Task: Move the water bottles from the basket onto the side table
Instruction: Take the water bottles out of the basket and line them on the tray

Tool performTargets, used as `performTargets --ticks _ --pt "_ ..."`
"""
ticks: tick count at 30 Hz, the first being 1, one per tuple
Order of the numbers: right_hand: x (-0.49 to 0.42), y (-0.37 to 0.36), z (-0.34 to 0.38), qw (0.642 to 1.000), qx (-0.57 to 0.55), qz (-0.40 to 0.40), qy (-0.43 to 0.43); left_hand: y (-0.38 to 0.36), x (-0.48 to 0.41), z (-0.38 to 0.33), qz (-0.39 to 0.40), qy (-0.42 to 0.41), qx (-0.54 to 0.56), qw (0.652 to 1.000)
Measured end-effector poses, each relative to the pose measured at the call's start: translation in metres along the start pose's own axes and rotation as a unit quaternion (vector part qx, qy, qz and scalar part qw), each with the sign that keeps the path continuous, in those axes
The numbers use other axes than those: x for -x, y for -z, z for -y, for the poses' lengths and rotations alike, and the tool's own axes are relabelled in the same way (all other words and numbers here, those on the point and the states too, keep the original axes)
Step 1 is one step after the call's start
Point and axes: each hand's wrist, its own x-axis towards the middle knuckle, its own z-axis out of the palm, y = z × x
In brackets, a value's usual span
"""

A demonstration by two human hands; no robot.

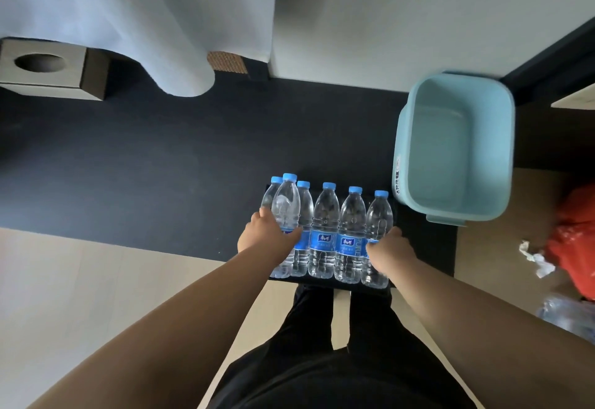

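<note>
Several clear water bottles with blue caps and blue labels stand in a row on a small black side table (415, 238). My left hand (265, 236) grips a bottle (286, 205) at the left end of the row, in front of two others. My right hand (391, 252) wraps around the rightmost bottle (380, 215). Two middle bottles (325, 215) stand untouched between my hands. The light blue plastic basket (502, 151) sits on the floor to the right of the table, with nothing visible inside.
A white curtain (161, 22) hangs at the back left beside a square box with a round hole (48, 67). A red bag (576, 241) and crumpled paper (536, 259) lie at the right. Another plastic bottle (566, 313) lies at the lower right. My legs stand just below the table.
</note>
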Motion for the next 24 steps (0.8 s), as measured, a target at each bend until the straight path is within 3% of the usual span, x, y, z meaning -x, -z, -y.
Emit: performTargets --ticks 4,11,24 --pt "0.0 0.0 -0.005 1.0 0.018 -0.003 0.013 -0.001 -0.002 0.015 0.006 -0.001 -0.029 1.0" --pt "-0.007 0.001 -0.017 0.999 -0.021 0.006 0.038 -0.003 -0.012 0.029 0.116 0.032 0.097 0.988" --pt "-0.031 -0.002 -0.033 0.991 -0.121 0.041 0.042 -0.016 -0.016 0.036 0.13 0.048 0.193 0.971"
